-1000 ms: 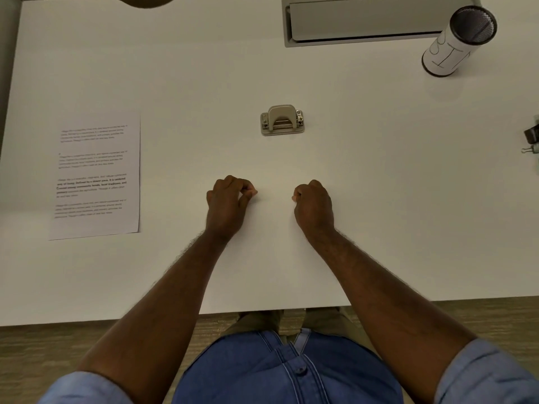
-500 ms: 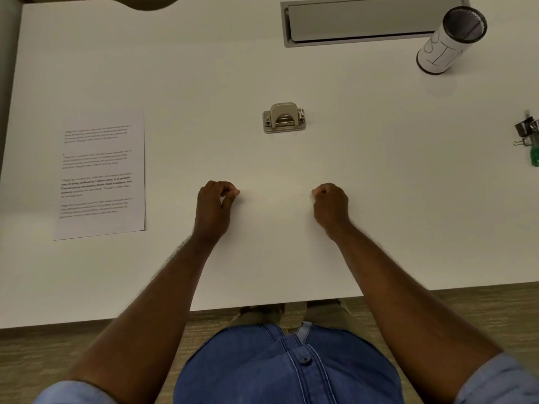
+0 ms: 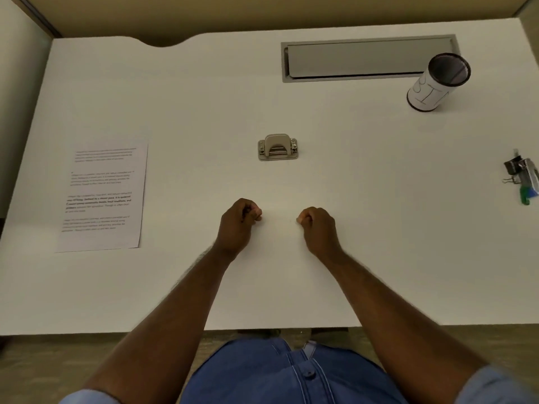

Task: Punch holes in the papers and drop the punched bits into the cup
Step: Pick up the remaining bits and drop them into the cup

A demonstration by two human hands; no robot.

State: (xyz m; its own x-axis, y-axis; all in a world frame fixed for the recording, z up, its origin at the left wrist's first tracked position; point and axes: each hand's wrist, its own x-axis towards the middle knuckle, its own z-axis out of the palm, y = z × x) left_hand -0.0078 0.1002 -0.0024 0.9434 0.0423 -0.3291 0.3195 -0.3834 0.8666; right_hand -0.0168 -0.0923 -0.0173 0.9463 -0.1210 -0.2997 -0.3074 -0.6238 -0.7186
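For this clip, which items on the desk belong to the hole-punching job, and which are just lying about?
Part of the job:
- printed paper, far left
- hole punch, centre, untouched
- cup, far right corner, upright

Lying about:
- binder clips and small stationery, right edge
- cable hatch set into the desk

Both fists rest on the desk, holding nothing.

White bench, pale things, one spot of green

The bench (image 3: 350, 199) is plain white; the paper (image 3: 105, 196) is white with rows of black print; the hole punch (image 3: 277, 147) is beige and silver; the cup (image 3: 437, 83) is white with black lettering and a dark rim; the shirt (image 3: 285, 374) is blue; the clips (image 3: 522, 179) are black, silver and green.
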